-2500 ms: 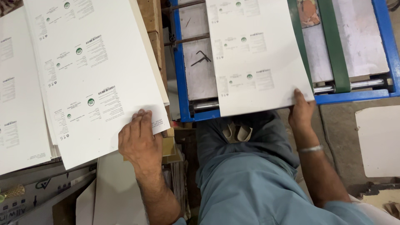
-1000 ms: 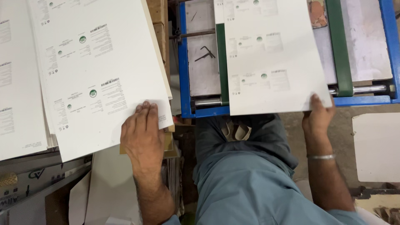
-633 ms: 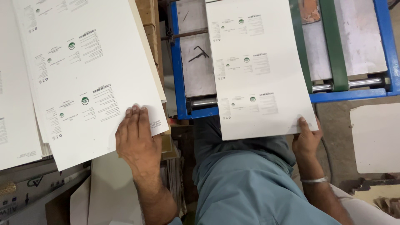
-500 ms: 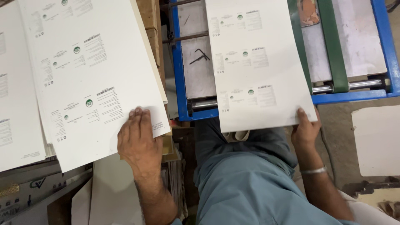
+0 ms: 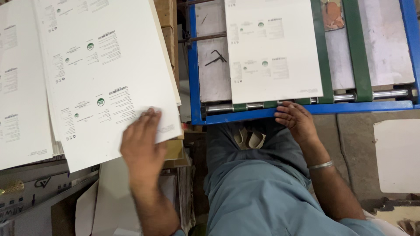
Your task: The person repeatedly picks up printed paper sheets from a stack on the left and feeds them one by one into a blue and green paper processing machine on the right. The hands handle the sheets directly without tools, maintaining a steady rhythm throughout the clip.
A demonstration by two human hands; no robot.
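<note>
The left hand [image 5: 142, 148] lies with flat, spread fingers on the sheet stack [image 5: 100, 78], steadying its corner, while the right hand [image 5: 295, 120], fingers curled and holding nothing, rests below the sheet [image 5: 273, 48] on the blue feeder [image 5: 306, 111].

Two printed white sheets are in play.

Sheet stack [image 5: 105, 74]: large white card sheets, printed with repeated small label blocks and green round marks, laid flat and slightly fanned. The top sheet's near right corner is covered by the left hand [image 5: 142, 150], palm down, fingers spread over the print. The rest of the stack extends away from that hand, up and to its left.

Single sheet [image 5: 273, 50]: same white printed card, laid flat on the blue-framed feed table. Its near edge is positioned just beyond the fingertips of the right hand [image 5: 297, 122]; contact cannot be confirmed. The sheet runs straight away from that hand.
</note>
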